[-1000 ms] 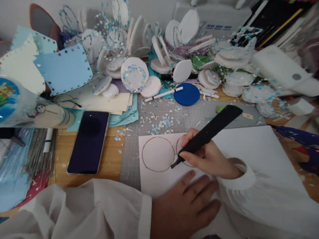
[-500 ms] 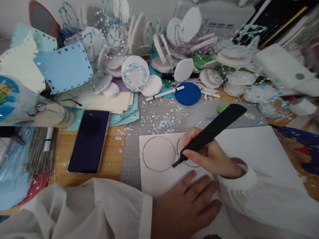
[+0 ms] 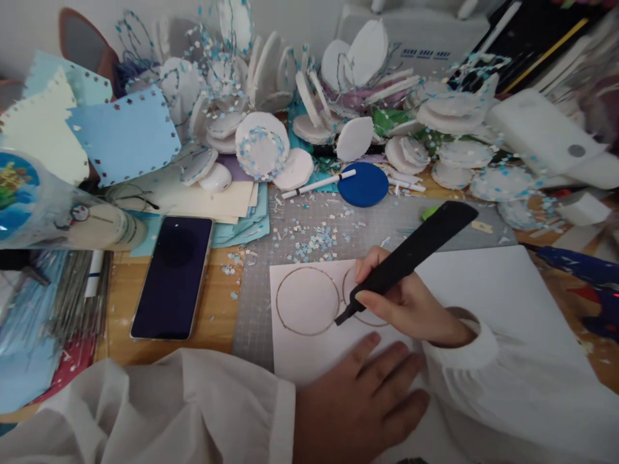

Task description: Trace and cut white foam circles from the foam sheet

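My right hand (image 3: pixel 409 306) is closed round a black pen-like tool (image 3: pixel 411 252), whose tip rests on a white foam sheet (image 3: pixel 488 290) between two brown-edged circles. The left circle (image 3: pixel 307 301) is fully in view; the right circle (image 3: pixel 355 303) is mostly hidden behind my hand. My left hand (image 3: pixel 360 403) lies flat on the sheet's near edge, fingers spread, holding nothing. Both arms wear white sleeves. The sheet lies on a grey cutting mat (image 3: pixel 314 232).
A dark phone (image 3: pixel 171 276) lies left of the mat on the wooden table. White foam discs (image 3: pixel 261 145), a blue disc (image 3: pixel 361 183), a white marker (image 3: pixel 319 183), blue paper (image 3: pixel 123 132) and confetti crowd the back. A blue tool (image 3: pixel 580 270) lies at right.
The tool's tip has crept slightly along the right circle's lower left edge. My left hand has stayed in place on the sheet.
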The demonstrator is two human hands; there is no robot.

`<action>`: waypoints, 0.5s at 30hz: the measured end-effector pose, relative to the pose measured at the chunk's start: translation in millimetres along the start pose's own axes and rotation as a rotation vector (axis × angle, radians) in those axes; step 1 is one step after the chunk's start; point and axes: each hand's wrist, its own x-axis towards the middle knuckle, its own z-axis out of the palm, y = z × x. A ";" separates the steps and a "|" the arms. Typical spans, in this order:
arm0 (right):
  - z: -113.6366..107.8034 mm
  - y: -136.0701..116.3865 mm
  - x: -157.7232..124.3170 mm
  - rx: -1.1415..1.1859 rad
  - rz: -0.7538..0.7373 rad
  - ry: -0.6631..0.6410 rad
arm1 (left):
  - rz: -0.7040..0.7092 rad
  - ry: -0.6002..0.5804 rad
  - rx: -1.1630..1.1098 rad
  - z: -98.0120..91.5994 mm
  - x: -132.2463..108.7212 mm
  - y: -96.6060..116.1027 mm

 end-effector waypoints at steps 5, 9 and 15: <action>1.7 -5.7 0.6 -0.028 -0.029 -0.018 | -0.002 -0.002 -0.001 1.9 0.9 1.6; 1.9 -5.1 0.5 0.023 -0.023 0.038 | -0.011 0.039 0.016 3.0 1.6 1.7; 1.8 -0.2 -1.5 0.073 -0.031 0.105 | -0.010 0.091 0.030 5.8 2.6 1.9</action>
